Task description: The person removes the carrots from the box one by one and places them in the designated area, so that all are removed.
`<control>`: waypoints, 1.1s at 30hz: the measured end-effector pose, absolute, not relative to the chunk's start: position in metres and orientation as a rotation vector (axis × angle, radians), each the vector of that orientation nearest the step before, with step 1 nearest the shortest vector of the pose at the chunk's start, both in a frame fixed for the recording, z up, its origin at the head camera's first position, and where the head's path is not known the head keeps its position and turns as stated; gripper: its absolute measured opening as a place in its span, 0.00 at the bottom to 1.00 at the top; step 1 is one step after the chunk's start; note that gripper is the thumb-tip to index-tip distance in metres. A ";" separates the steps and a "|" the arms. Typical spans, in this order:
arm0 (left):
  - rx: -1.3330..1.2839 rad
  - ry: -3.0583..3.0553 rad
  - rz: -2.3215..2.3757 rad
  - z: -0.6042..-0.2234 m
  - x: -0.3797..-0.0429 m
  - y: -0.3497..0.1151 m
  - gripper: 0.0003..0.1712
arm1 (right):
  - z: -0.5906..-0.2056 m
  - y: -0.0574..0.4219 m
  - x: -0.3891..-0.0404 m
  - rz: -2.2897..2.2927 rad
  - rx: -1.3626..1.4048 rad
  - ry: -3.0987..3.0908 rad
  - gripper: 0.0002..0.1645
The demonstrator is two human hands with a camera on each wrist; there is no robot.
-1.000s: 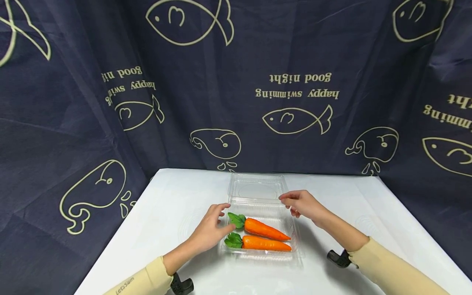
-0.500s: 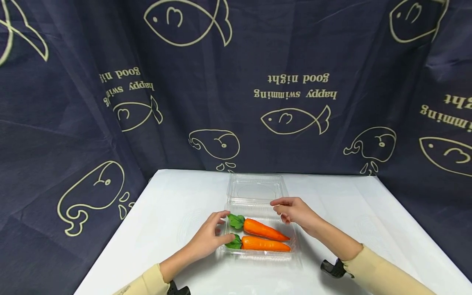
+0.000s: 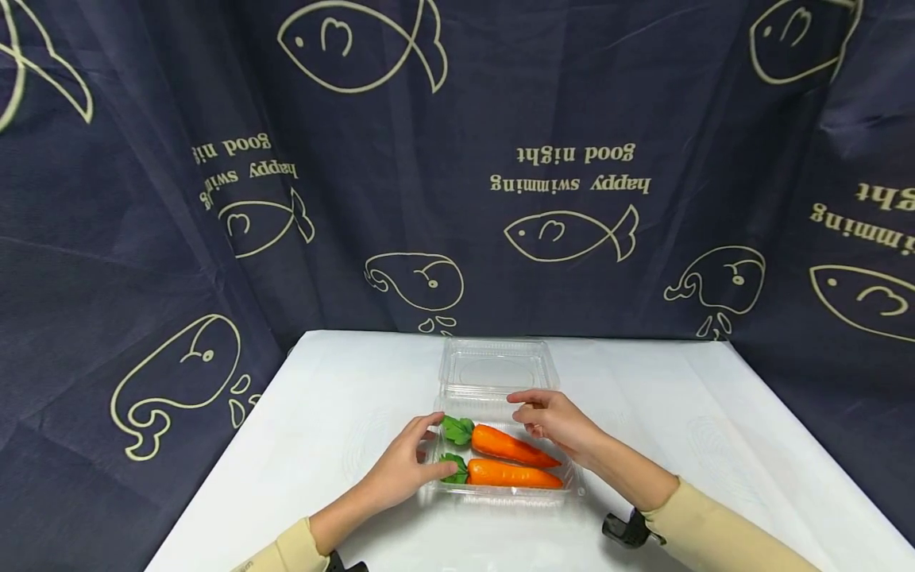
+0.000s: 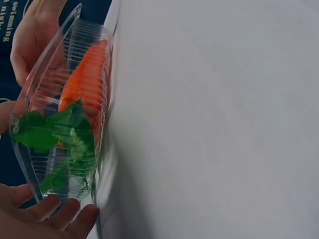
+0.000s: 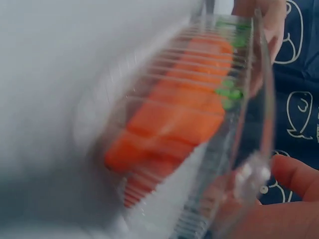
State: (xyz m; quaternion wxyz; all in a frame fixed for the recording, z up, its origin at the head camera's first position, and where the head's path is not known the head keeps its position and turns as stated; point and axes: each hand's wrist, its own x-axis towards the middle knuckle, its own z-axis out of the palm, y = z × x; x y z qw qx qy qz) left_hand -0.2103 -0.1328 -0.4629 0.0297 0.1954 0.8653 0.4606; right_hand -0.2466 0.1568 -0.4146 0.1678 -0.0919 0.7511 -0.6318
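In the head view a see-through plastic clamshell box (image 3: 511,494) lies on the white table, its lid (image 3: 500,361) folded flat toward the back. Inside its base are two orange carrots, the rear one (image 3: 507,445) slanted and the front one (image 3: 515,474) lying across, leaf ends leftward. My left hand (image 3: 403,469) spans the box's left end, thumb over the front carrot's green leaves (image 3: 453,457). In the left wrist view its fingertips (image 4: 82,219) touch the outer wall. My right hand (image 3: 557,421) hovers at the back right, index finger reaching over the hinge side, holding nothing.
The white table (image 3: 343,373) surrounds the box on every side. A dark blue curtain (image 3: 457,183) with fish drawings hangs along the back and sides. A black wrist camera (image 3: 625,528) sits under my right forearm.
My right hand has moved left and slightly down, from the box's right edge to over its hinge side. My left hand has settled lower at the left end. The carrots stay put.
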 end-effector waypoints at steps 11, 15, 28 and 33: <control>0.648 2.648 1.380 -0.459 -0.208 -0.134 0.63 | -0.433 0.140 -0.248 -1.767 -0.193 2.181 0.29; 0.656 2.651 1.379 -0.459 -0.207 -0.133 0.65 | -0.436 0.136 -0.249 -1.721 -0.173 2.267 0.27; 0.655 2.680 1.367 -0.463 -0.208 -0.134 0.66 | -0.441 0.135 -0.251 -1.591 -0.187 2.379 0.30; 0.651 2.686 1.348 -0.462 -0.207 -0.134 0.66 | -0.442 0.138 -0.251 -1.562 -0.274 2.331 0.30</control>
